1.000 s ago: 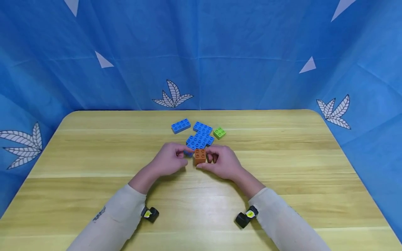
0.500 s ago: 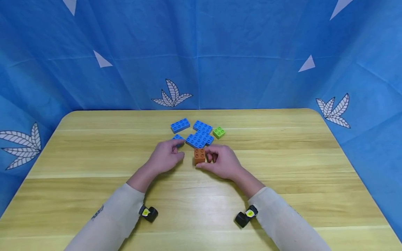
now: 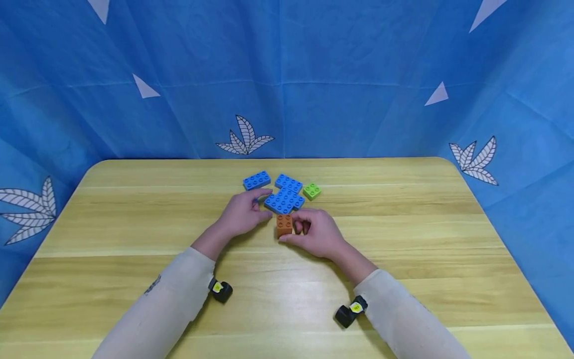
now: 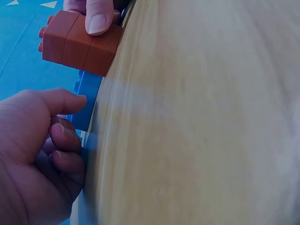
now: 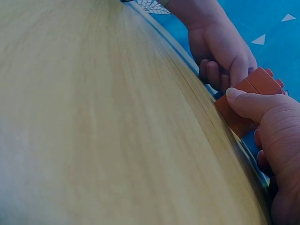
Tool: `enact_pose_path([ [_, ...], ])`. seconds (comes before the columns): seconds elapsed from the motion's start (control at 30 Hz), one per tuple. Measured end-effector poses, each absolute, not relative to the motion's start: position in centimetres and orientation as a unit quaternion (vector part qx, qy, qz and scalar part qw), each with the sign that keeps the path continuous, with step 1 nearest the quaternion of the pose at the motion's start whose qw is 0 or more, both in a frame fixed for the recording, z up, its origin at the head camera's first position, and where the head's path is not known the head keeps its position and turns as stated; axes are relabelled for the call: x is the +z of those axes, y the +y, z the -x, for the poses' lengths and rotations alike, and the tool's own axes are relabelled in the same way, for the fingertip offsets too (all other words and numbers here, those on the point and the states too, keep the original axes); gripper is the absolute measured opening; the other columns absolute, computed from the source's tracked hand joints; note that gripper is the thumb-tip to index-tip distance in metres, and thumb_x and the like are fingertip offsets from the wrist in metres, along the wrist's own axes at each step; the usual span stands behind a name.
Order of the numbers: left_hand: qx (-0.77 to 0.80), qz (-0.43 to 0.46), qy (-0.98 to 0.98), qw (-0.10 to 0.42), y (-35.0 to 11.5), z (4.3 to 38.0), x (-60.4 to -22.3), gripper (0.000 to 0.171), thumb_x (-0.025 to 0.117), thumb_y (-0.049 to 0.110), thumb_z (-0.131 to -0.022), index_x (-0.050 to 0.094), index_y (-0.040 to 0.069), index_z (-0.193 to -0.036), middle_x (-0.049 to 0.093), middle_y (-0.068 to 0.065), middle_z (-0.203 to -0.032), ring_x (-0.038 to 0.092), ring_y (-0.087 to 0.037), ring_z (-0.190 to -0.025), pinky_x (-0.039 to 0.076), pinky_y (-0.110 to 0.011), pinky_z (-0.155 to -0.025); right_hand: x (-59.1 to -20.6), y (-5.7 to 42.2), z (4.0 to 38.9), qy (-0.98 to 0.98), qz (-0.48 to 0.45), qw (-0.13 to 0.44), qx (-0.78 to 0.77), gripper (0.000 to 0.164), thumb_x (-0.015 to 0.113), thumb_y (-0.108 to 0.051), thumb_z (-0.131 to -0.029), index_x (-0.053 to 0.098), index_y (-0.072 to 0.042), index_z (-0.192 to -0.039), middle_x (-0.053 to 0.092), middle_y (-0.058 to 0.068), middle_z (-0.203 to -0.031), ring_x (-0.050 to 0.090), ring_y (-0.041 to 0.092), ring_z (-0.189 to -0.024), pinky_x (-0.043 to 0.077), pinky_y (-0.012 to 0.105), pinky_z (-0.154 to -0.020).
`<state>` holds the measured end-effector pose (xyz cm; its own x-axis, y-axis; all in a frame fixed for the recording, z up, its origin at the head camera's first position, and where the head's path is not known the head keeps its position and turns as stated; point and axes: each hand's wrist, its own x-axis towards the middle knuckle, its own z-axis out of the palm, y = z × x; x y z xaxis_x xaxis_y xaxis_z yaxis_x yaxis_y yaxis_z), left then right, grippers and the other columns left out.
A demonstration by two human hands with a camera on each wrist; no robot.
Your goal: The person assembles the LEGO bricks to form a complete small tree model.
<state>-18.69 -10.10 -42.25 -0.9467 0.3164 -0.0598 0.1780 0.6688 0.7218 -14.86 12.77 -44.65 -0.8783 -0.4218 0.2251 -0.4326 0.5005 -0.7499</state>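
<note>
As the right hand [image 3: 319,233] pinches an upright orange-brown plastic stack [image 3: 284,227], flat blue plastic bricks [image 3: 283,200] lie just right of the left hand [image 3: 242,212], thumb and index finger apart.

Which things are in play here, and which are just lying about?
Likely in play:
orange cuboid plastic brick stack, held by the right hand
clustered studded blue plastic bricks, left hand at their edge

Likely just lying about:
small square green plastic brick
rectangular blue plastic brick, back left
</note>
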Motion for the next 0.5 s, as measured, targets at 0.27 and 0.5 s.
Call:
enact_pose_path([
  [0.27,0.38,-0.131,0.911,0.09,-10.31,18.5,-42.17,0.046,0.083,0.022,-0.084,0.067,0.012,-0.126,0.053,-0.003,-0.067,0.049,-0.02,-0.059,0.038,-0.033,-0.055,-44.65,12.76,14.85,-0.867,-0.245,0.004,0.433,0.032,0.087,-0.038,-0.079,0.061,-0.019,-0.078,0.052,-0.002,-0.067,0.046,0.012,-0.06,0.036,0.03,-0.055],
  [0.5,0.361,-0.163,0.914,0.082,-10.08,18.32,-42.4,0.042,0.083,0.026,-0.084,0.07,0.012,-0.121,0.053,-0.002,-0.068,0.049,-0.018,-0.06,0.039,-0.033,-0.057,-44.68,12.74,14.79,-0.866,-0.242,0.003,0.439,0.03,0.087,-0.038,-0.079,0.063,-0.02,-0.079,0.053,-0.002,-0.067,0.047,0.012,-0.061,0.038,0.03,-0.056],
])
